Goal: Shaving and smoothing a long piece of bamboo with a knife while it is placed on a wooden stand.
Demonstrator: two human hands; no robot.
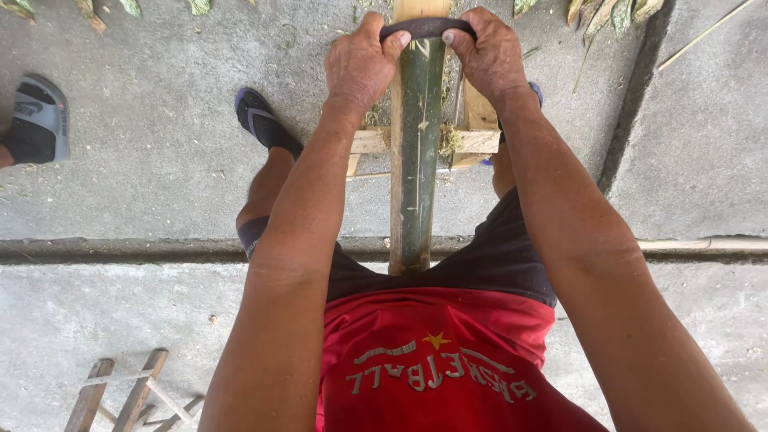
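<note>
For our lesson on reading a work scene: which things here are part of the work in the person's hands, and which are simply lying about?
In use:
- left hand and right hand gripping the curved dark blade
- long green bamboo pole
- pale wooden support frame

Lying about:
- grey sandal
- small wooden rack
- dry leaves

Bamboo pole point(418, 152): dark green skin, pale scratch streaks, tan cut edge. Curved blade point(426, 28): dark grey. Wooden frame point(472, 132): pale tan. Shirt point(432, 360): red, grey lettering, yellow star. Shorts point(488, 260): black. Flip-flop point(260, 120): black, bluish strap. Concrete floor point(144, 160): grey. Sandal at left edge point(36, 120): grey and black.
</note>
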